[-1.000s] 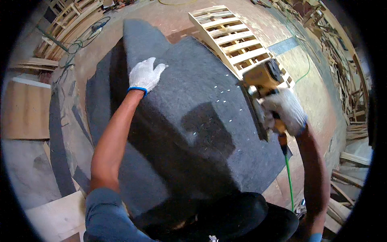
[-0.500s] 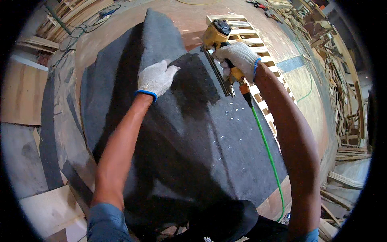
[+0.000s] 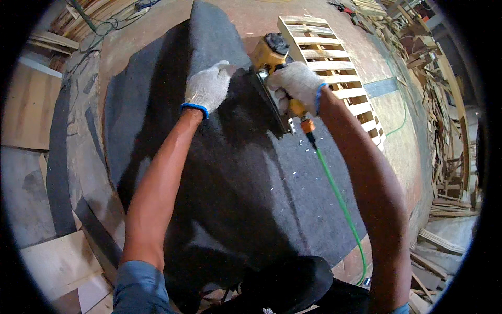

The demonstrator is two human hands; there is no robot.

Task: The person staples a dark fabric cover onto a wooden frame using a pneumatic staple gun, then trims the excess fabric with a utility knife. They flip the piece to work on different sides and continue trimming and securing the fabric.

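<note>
My left hand (image 3: 205,86), in a white knit glove with a blue cuff, lies on the dark grey felt sheet (image 3: 146,110) beside its raised fold, fingers loosely out. My right hand (image 3: 295,83), gloved alike, grips a yellow-and-black pneumatic staple gun (image 3: 267,55) resting on or just over the felt, right of my left hand. A green air hose (image 3: 340,204) runs from the tool's handle toward me. Small white staples (image 3: 301,144) are scattered on the felt below the tool.
A slatted wooden pallet-like frame (image 3: 329,57) lies beyond the felt at right. Timber offcuts (image 3: 439,157) are piled along the right, boards (image 3: 29,104) and dark strips lie at left, and cables (image 3: 104,31) coil at the back left on the worn floor (image 3: 402,172).
The staple gun in my right hand has moved from the felt's right edge leftward and upward, close beside my left hand. My left hand has shifted slightly, still on the felt.
</note>
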